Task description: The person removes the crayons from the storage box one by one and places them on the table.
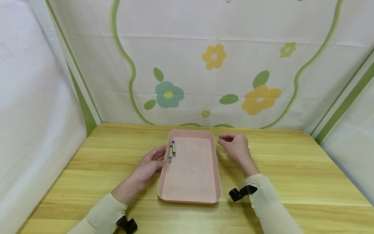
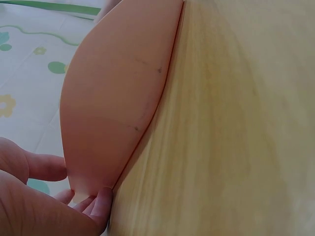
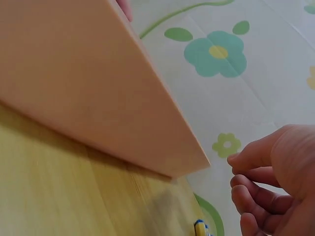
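Pink tray [image 1: 191, 175] between both hands, two crayons [image 1: 170, 154] along its left wall.
Head view: one tray, long axis near to far; left grip [image 1: 148, 166] holds its left wall, nearest the crayons; right grip [image 1: 235, 148] sits off its far-right side, loosely curled, apparently holding nothing. Left wrist view: thumb and fingers meet the tray's edge. Right wrist view: one more crayon [image 3: 201, 228] shows on the desk [image 3: 44, 157].

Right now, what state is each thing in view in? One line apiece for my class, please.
Pink tray: upright on the wooden table, faintly marked inside
Left crayon: lying in the tray, by its left wall
Right crayon: lying beside it
Left hand: holds the tray's left side
Right hand: fingers curled, apart from the tray, nothing visibly held
Yellow-and-blue object: mostly cut off, state unclear
Curtain: hanging, creased
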`<state>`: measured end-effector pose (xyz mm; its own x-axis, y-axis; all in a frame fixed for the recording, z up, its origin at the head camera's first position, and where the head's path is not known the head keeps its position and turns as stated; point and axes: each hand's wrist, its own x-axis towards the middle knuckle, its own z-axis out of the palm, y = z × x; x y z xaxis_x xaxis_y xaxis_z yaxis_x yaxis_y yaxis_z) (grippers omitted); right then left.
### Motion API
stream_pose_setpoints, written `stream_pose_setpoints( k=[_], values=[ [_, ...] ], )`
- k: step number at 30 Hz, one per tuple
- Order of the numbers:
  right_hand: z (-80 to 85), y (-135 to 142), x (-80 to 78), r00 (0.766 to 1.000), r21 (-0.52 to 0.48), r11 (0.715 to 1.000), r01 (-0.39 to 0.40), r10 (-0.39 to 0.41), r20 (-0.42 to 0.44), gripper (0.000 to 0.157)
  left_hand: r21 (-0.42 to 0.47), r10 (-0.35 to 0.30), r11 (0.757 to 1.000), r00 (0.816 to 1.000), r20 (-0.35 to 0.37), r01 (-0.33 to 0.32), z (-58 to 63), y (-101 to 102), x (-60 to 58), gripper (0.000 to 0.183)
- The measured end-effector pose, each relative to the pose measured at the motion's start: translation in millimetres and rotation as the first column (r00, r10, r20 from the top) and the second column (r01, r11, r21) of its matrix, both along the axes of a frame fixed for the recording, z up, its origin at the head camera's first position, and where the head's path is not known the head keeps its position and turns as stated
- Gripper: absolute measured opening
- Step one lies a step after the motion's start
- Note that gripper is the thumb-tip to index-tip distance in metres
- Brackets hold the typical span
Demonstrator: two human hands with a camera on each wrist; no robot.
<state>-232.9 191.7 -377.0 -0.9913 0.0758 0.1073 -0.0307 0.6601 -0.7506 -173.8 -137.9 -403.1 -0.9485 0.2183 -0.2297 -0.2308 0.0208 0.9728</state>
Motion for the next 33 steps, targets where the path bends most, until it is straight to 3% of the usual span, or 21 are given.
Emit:
stream_pose_setpoints(
  k=[12, 20, 29, 33],
  values=[
    [16.9, -34.2, -5.0, 0.997, -0.019, 0.998, -0.068, 0.067, -0.034, 0.024, 0.009, -0.001, 1.0, 1.0, 0.005, 0.001, -1.9, -1.9, -0.8, 0.065],
    [27.3, -64.0, -9.3, 0.994, -0.035, 0.993, -0.11, 0.11, 0.013, 0.024, 0.006, -0.009, 1.0, 1.0, -0.002, 0.009, -1.3, -1.3, -1.6, 0.065],
    [19.2, -98.2, -11.8, 0.982, -0.05, 0.981, -0.189, 0.19, 0.021, 0.026, 0.002, -0.006, 1.0, 1.0, -0.002, 0.006, -0.8, -1.5, -1.2, 0.063],
    [18.7, -110.4, -9.6, 0.984, -0.002, 0.985, -0.173, 0.173, 0.038, 0.027, 0.002, -0.013, 1.0, 1.0, 0.0, 0.013, -0.2, -1.6, -1.7, 0.062]
  ],
)
